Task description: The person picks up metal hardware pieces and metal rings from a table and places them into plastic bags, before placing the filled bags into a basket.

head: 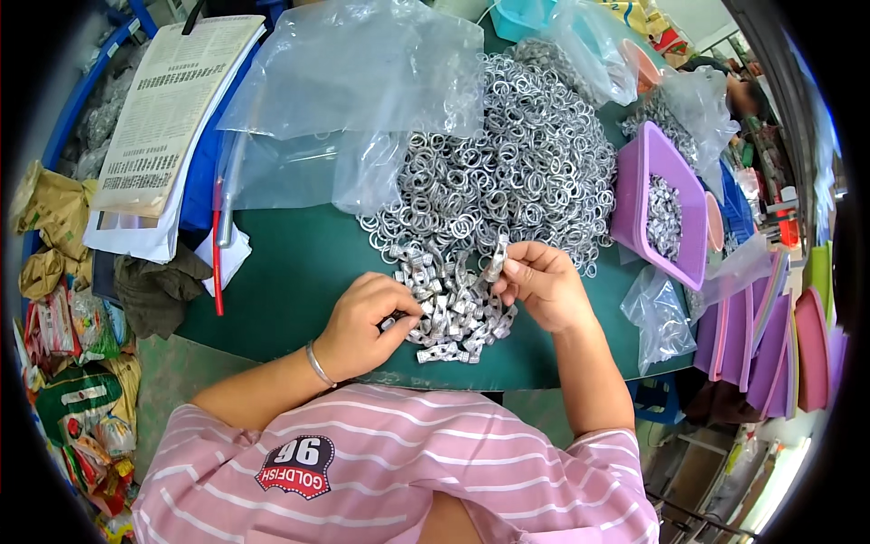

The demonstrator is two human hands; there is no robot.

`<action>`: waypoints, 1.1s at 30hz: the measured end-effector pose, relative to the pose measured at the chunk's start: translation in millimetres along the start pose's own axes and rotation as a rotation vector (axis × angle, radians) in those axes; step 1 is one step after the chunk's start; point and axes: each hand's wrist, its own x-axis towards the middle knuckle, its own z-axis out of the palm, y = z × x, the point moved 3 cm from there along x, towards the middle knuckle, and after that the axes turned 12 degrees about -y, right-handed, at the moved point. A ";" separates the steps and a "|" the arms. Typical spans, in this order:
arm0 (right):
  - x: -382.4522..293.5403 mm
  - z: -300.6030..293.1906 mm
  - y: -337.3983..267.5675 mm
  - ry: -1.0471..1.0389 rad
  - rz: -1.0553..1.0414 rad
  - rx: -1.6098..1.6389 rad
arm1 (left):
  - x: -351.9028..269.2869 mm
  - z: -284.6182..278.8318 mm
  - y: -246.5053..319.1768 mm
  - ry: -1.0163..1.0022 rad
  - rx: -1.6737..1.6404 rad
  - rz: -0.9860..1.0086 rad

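Note:
My right hand (pixel 547 285) pinches a small silvery metal part (pixel 498 258) between thumb and fingers, above the pile. At the left edge of a heap of similar metal parts (pixel 452 306), my left hand (pixel 370 323) rests with curled fingers. Something dark shows between its thumb and index finger, but what it is, and whether it is held, is hidden. Behind both hands spreads a large mound of silvery metal rings (pixel 506 163), touching the heap of parts. All of this lies on a green tabletop (pixel 292 265).
Clear plastic bags (pixel 353 75) cover the table's far left part. A red pen (pixel 217 251) lies beside printed papers (pixel 160 102). On the right, a tilted purple plastic basket (pixel 629 197) holds small metal parts. A crumpled plastic bag (pixel 659 319) sits near the right edge.

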 end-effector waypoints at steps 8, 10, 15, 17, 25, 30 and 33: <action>7.1 -3.3 -6.9 -0.004 0.116 0.314 | -0.3 -0.7 -3.1 -0.018 0.001 0.002; 6.4 -4.3 -14.1 -0.021 0.084 0.324 | 0.4 -1.1 -0.7 -0.019 0.009 0.013; 20.6 -7.6 -44.6 -0.025 0.099 0.175 | -0.3 -3.2 0.3 -0.015 -0.012 -0.004; 31.5 -9.8 -57.5 -0.050 0.133 0.112 | 1.1 -3.7 0.2 -0.010 -0.003 0.006; 113.1 -30.7 -149.5 0.014 0.073 -0.162 | 1.6 -4.0 -2.3 -0.036 -0.050 -0.005; 150.6 -32.0 -161.8 0.042 0.083 -0.199 | 0.7 -4.6 -4.1 -0.050 -0.091 -0.006; 165.4 -32.2 -160.8 0.041 0.085 -0.195 | 1.7 -5.5 -5.2 -0.053 -0.108 -0.017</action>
